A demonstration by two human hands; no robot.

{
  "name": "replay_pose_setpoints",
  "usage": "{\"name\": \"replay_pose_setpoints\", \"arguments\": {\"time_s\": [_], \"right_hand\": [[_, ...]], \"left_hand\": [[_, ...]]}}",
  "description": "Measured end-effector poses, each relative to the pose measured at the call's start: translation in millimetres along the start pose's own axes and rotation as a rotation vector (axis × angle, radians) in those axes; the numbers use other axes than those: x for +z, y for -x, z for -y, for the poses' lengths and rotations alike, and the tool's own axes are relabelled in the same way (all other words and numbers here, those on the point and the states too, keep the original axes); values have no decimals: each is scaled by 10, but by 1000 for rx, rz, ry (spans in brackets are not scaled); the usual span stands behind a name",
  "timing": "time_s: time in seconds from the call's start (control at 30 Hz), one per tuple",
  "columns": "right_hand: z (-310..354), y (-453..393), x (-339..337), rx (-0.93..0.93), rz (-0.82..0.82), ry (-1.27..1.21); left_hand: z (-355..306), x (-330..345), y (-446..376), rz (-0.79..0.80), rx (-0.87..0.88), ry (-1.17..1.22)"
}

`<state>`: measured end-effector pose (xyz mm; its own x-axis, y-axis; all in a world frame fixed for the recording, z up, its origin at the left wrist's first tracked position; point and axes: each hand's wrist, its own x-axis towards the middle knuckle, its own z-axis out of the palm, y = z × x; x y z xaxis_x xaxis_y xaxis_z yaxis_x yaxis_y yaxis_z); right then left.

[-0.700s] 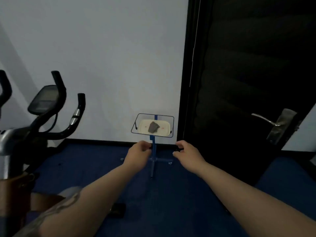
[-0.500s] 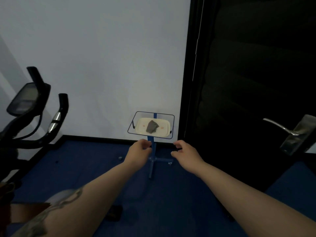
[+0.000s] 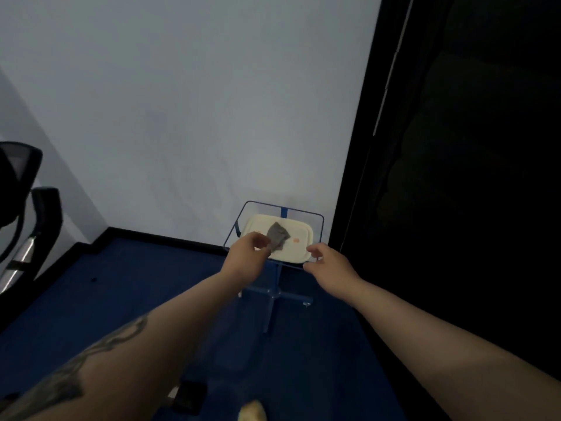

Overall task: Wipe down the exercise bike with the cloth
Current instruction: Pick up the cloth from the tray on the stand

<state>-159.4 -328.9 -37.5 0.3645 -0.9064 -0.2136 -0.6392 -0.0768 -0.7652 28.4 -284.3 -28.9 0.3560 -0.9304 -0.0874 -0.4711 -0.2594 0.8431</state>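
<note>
The grey cloth (image 3: pixel 277 237) lies on a cream tray (image 3: pixel 303 238) atop a blue stand (image 3: pixel 274 287) against the far wall. The left hand (image 3: pixel 247 256) pinches the cloth's near-left edge. The right hand (image 3: pixel 329 262), fingers loosely curled and empty, hovers at the tray's right corner. The exercise bike (image 3: pixel 21 214) stands far left.

A crumpled grey cloth (image 3: pixel 277 237), matt and soft, lies on a smooth cream plastic tray (image 3: pixel 299 249) held in a thin blue-painted metal wire stand (image 3: pixel 274 287). The dark blue floor (image 3: pixel 91 302) looks matt like carpet. The black exercise bike handlebar (image 3: pixel 28 235) at the left edge has matt grips and a shiny metal band.
</note>
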Motion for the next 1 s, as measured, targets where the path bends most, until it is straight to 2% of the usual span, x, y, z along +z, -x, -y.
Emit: {"name": "replay_pose_setpoints", "arguments": {"time_s": [0.33,0.53,0.67,0.83,1.0], "right_hand": [[7,-1485,340,133,10,-162],[-243,-2077,488,234,86,-207],[-431,-2676,502,239,106,-197],[-688,-3274,642,259,221,-203],[-879,-3933,748,174,306,-142]], "left_hand": [[579,6,-1428,55,-102,-8],[856,200,-2029,108,-193,-30],[978,362,-2452,77,-223,-10],[1193,596,-2779,11,-367,-3],[1359,841,-3226,-32,-426,8]]}}
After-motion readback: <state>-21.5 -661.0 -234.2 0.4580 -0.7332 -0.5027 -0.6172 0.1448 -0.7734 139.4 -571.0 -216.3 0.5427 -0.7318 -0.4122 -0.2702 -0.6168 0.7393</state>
